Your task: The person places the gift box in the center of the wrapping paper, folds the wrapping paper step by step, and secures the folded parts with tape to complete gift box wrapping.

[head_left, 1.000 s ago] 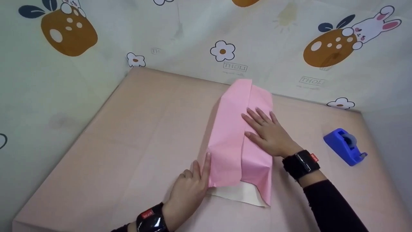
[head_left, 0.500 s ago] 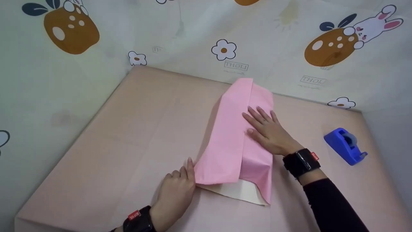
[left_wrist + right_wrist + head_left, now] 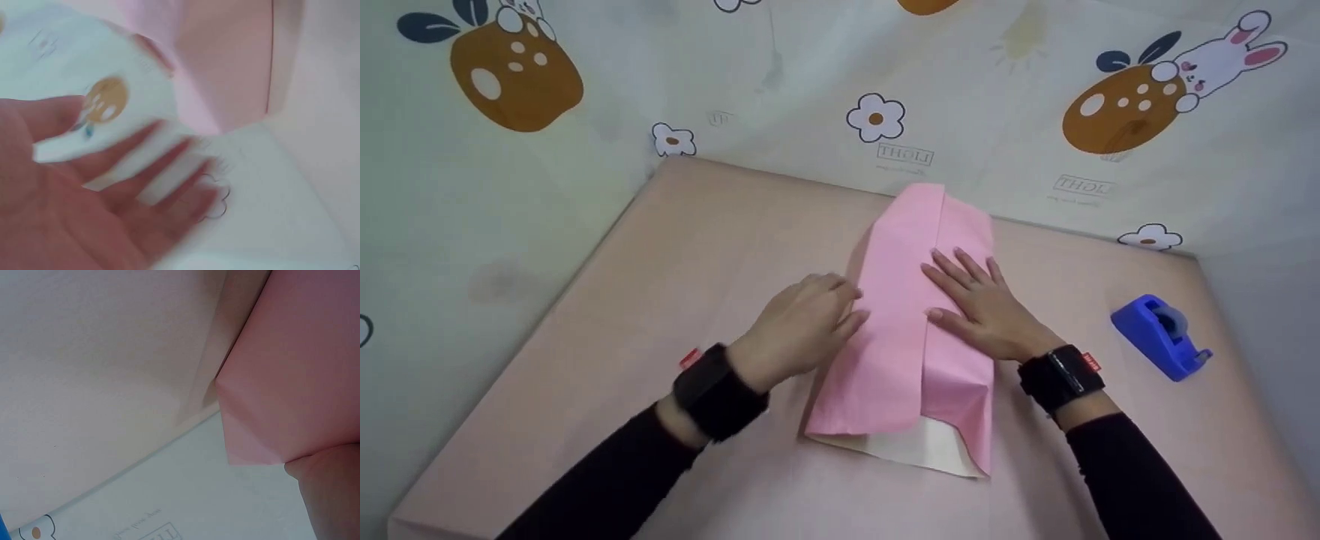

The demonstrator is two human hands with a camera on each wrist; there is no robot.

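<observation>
We see the right hand [image 3: 986, 311] lying on the pink paper [image 3: 889, 322], palm down, its fingers extended and spread, the thumb across the long edge that runs down the paper's middle; the left hand [image 3: 806, 322] is beside the paper's left side, its fingers loosely extended and grasping nothing — the left wrist view shows them apart from one another and blurred; whether its fingertips touch the paper we cannot tell. The paper lies between the two hands in a long, folded form, lengthwise away from the person; its near end gapes, and there we see a cream inner surface [image 3: 915, 446]; its far end overlaps the table's back edge in the head view. Behind the hands we find a black left wristband [image 3: 721, 391] and a black right wristband [image 3: 1063, 381], each with a red tag, and then dark sleeves [image 3: 1140, 472]; to the right of the right hand, well apart from the paper, a blue tape dispenser [image 3: 1159, 337] rests on the table [image 3: 720, 247], whose covering is a pale pinkish beige; beyond it we see a pale cloth [image 3: 780, 75] — printed with brown fruits, rabbits, outlined flowers and the mirrored word LIGHT.
</observation>
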